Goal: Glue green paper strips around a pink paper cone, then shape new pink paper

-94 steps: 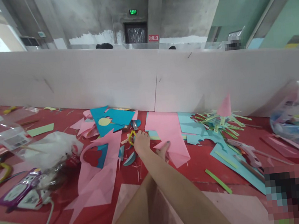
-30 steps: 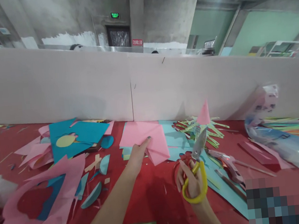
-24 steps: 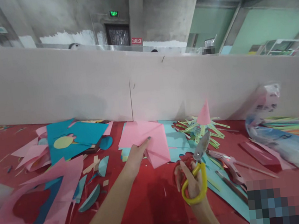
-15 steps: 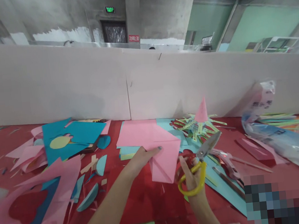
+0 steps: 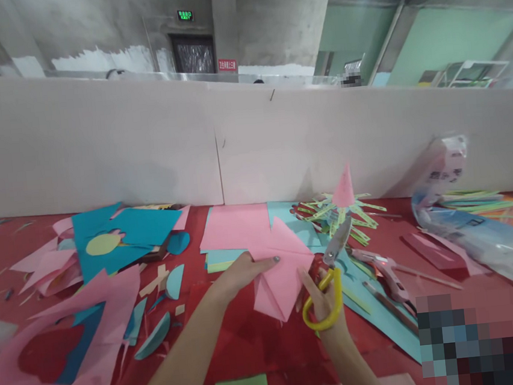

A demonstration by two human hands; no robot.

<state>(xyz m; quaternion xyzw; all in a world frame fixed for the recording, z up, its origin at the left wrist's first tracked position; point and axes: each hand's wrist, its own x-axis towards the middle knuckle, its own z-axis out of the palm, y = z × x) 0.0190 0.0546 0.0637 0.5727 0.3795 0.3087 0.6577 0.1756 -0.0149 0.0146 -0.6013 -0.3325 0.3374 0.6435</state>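
Note:
My left hand (image 5: 246, 273) grips a folded sheet of pink paper (image 5: 278, 287), thumb on top and the other fingers hidden beneath. Creases run across the sheet, and its corner points down toward me. Yellow-handled scissors (image 5: 336, 281) hang in my right hand (image 5: 325, 304), their metal blades pointing up and away to the right. Fingers of that hand also reach the paper's right edge; whether they pinch it I cannot tell. Behind the held sheet lies another pink sheet (image 5: 235, 223) on light blue paper (image 5: 293, 219).
A pink cone (image 5: 343, 189) stands on green paper strips at the back right. Nearby lie a glue gun (image 5: 389, 273) and a plastic bag (image 5: 469, 238). Pink and blue paper scraps (image 5: 127, 235) cover the left side. A white partition (image 5: 143, 149) closes off the back.
The folded pink paper has turned a little, its lower corner swinging left. My right hand has shifted slightly left with the scissors, whose blades now point more upright.

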